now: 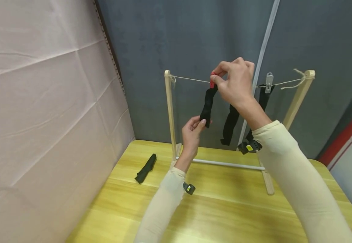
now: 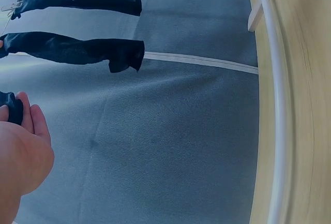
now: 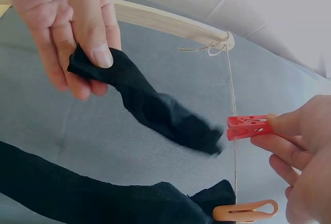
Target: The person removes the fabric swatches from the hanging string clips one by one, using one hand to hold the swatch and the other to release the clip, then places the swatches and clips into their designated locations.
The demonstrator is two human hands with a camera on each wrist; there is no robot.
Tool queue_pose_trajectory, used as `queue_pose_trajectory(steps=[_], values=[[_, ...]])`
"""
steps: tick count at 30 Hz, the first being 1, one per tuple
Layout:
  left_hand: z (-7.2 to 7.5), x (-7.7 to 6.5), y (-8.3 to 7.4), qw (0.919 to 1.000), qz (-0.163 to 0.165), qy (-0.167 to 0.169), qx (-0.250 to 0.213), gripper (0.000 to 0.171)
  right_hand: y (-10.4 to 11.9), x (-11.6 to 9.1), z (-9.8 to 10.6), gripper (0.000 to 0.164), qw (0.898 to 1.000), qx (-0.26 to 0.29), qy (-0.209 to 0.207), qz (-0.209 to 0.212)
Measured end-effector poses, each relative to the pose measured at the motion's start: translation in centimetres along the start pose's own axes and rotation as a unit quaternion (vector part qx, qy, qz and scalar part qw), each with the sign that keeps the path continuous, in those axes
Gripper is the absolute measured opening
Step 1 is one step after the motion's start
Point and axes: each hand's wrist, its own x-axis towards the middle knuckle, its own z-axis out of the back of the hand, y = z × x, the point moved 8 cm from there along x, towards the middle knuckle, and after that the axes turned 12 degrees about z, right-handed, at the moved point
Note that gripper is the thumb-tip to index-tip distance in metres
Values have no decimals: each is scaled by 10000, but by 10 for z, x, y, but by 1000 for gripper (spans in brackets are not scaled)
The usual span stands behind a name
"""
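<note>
My left hand (image 1: 191, 133) pinches the lower end of a black sock (image 1: 208, 103) between thumb and fingers. A red clothespin (image 1: 211, 83) is pinched in my right hand (image 1: 236, 82) at the string (image 1: 191, 79). In the right wrist view, the sock's far end is blurred and stands just short of the red clothespin (image 3: 248, 127), which sits across the string. An orange clothespin (image 3: 243, 212) holds a second black sock (image 1: 231, 123) on the line. Farther right, a clear clothespin (image 1: 268, 82) holds a third sock (image 1: 264, 98), partly hidden behind my right arm.
The string runs between two wooden posts (image 1: 170, 114), joined low down by a white rod (image 1: 221, 163). Another black sock (image 1: 146, 168) lies on the wooden table (image 1: 118, 202), left of the frame. A grey curtain (image 1: 151, 67) hangs behind; a pale fabric wall (image 1: 57, 101) stands left.
</note>
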Motion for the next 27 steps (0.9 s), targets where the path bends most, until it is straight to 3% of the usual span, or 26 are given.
queue_pose_trajectory(steps=[10,19,27], values=[[-3,0,-5,9997,-214,118,12,20,-3,-5,14,21,9937,141,-1042,387],[2,-3,-9,9994,-325,82,-39,19,-2,-16,22,29,9908,76,-1248,525],[9,-10,-12,9997,-184,148,-95,17,-1,-36,36,28,9798,105,-1738,986]])
